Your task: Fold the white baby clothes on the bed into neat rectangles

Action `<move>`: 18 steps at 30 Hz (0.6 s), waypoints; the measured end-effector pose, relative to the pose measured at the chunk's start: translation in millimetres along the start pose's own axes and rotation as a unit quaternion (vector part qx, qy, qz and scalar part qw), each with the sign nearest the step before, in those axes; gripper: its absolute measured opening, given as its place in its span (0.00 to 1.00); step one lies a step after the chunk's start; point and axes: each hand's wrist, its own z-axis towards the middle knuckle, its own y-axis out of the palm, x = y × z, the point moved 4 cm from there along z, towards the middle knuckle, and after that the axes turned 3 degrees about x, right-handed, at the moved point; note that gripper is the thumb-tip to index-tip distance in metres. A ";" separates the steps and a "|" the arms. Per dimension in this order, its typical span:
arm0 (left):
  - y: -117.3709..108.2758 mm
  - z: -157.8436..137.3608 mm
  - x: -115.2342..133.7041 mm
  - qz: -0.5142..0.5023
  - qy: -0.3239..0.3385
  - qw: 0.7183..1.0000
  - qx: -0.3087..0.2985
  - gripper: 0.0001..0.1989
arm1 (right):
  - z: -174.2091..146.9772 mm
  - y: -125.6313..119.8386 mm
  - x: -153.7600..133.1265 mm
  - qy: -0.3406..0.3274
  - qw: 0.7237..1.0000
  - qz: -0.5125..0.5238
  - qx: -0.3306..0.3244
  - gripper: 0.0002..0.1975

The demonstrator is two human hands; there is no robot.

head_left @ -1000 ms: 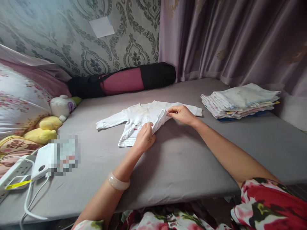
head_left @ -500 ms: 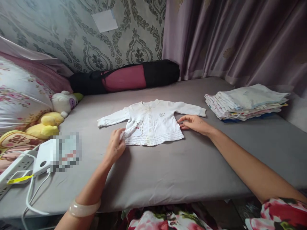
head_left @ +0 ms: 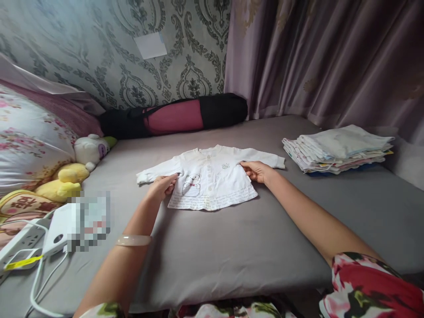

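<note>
A small white long-sleeved baby shirt [head_left: 217,179] lies flat, front up, with its sleeves spread to both sides. Buttons run down its middle, a bear picture is on the lower left of its front, and a printed band follows the hem. My left hand [head_left: 163,186] pinches the shirt's left side edge just below the sleeve. On the opposite side, my right hand [head_left: 256,171] grips the edge under the other sleeve, thumb on top. The fingertips beneath the cloth are partly hidden.
A stack of folded clothes [head_left: 341,148] sits at the right on the grey sheet [head_left: 232,251]. Along the wall lies a black and pink long bag [head_left: 175,115]. Plush toys [head_left: 62,183], a power strip [head_left: 28,240] and a white device with cables [head_left: 61,229] are at the left.
Both hands have moved up along the shirt's sides, away from the hem, and closed on its edges near the sleeves. The view has tilted up slightly.
</note>
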 end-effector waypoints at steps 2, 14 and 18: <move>0.9 4.9 0.5 0.001 -0.004 1.000 -0.019 0.20 | 2.1 0.6 -0.5 -0.024 0.999 -0.028 0.018 0.13; 0.3 9.3 3.6 0.283 0.165 0.937 0.123 0.08 | -2.8 4.1 -5.4 -0.266 0.783 -0.516 0.224 0.10; 8.4 2.6 4.0 0.408 0.210 0.871 0.173 0.10 | -9.9 7.9 -3.1 -0.248 0.717 -0.599 0.254 0.16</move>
